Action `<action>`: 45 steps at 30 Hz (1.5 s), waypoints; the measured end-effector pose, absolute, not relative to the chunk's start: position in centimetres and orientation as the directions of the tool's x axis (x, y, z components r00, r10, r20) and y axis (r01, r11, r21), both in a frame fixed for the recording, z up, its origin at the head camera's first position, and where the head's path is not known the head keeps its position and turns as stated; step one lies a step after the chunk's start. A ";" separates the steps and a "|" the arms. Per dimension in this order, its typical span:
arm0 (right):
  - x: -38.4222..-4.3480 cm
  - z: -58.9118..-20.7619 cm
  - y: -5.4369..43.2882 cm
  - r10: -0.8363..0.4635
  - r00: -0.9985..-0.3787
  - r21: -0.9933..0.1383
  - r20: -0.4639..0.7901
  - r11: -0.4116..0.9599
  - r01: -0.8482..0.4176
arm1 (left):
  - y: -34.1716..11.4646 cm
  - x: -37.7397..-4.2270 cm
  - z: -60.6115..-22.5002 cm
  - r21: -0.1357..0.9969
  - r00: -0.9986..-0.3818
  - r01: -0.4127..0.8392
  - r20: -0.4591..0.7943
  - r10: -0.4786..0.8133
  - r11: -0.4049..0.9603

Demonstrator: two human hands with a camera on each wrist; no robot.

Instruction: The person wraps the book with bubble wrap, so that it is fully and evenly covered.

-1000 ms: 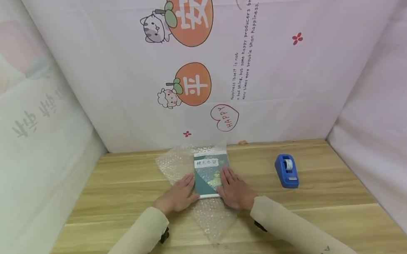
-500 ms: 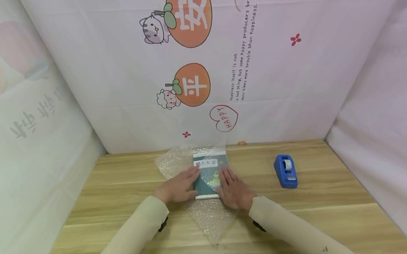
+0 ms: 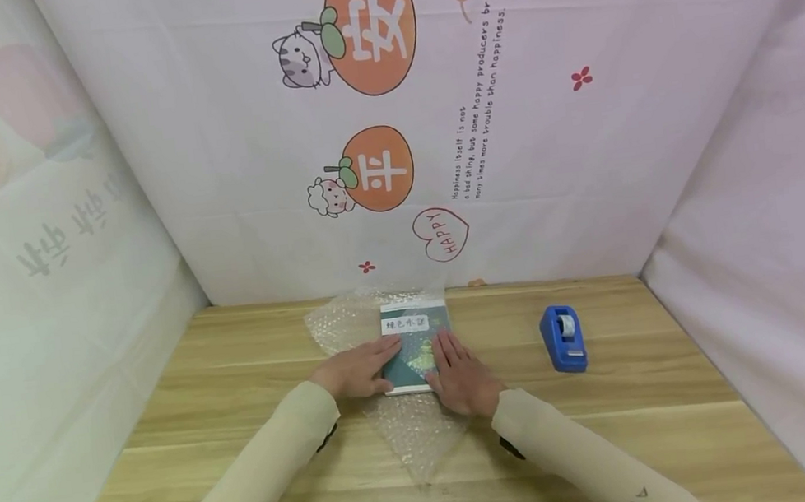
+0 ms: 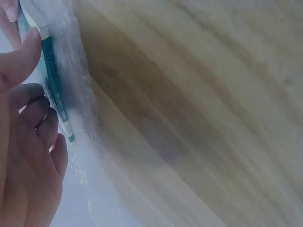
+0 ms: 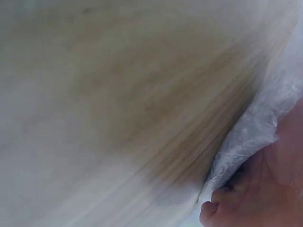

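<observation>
A teal book (image 3: 413, 344) with a white title label lies flat on a sheet of bubble wrap (image 3: 418, 440). One flap of the wrap covers the right part of its cover. My left hand (image 3: 360, 369) has its fingertips on the cover's left part and its thumb near the lower left corner. In the left wrist view, the book's spine (image 4: 57, 92) shows beside that hand's fingers. With fingers extended, my right hand (image 3: 467, 378) presses the flap along the book's right edge. The right wrist view shows wrap (image 5: 248, 135) bunched beside the palm.
A blue tape dispenser (image 3: 564, 340) with a roll of clear tape stands on the wooden table (image 3: 237, 369), right of the book. Printed white cloth (image 3: 252, 177) encloses the back and both sides.
My left hand has moved from the book's left edge onto its cover, up and then slightly down. My right hand stays in place on the wrap.
</observation>
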State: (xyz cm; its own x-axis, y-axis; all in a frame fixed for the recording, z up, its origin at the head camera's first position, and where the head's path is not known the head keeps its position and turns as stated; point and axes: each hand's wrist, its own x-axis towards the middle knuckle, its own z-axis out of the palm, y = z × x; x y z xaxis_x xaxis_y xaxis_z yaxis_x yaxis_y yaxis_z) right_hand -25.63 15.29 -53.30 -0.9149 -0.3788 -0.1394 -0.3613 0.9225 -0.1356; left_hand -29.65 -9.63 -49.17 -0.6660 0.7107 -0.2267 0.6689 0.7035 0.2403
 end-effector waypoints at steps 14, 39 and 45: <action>-25.1 -50.7 17.4 -0.460 -0.869 -0.218 -0.185 0.881 -0.420 | -9.0 -30.2 -50.1 0.199 -0.661 0.703 -0.171 0.730 0.683; -21.7 -49.6 19.9 -0.568 -0.793 -0.265 -0.221 0.817 -0.512 | -8.8 -30.1 -49.1 0.141 -0.659 0.719 -0.173 0.732 0.681; -21.8 -50.9 19.7 -0.604 -0.775 -0.292 -0.186 0.787 -0.543 | -10.0 -29.6 -49.1 0.254 -0.681 0.666 -0.176 0.711 0.701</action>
State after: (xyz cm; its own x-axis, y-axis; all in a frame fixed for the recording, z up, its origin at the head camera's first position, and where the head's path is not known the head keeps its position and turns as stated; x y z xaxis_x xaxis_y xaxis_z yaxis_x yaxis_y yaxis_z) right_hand -21.78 19.65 -50.89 -0.7749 -0.6041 -0.1861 -0.5433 0.7870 -0.2924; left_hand -29.60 -9.98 -49.05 -0.6812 0.7108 -0.1756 0.6661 0.7012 0.2542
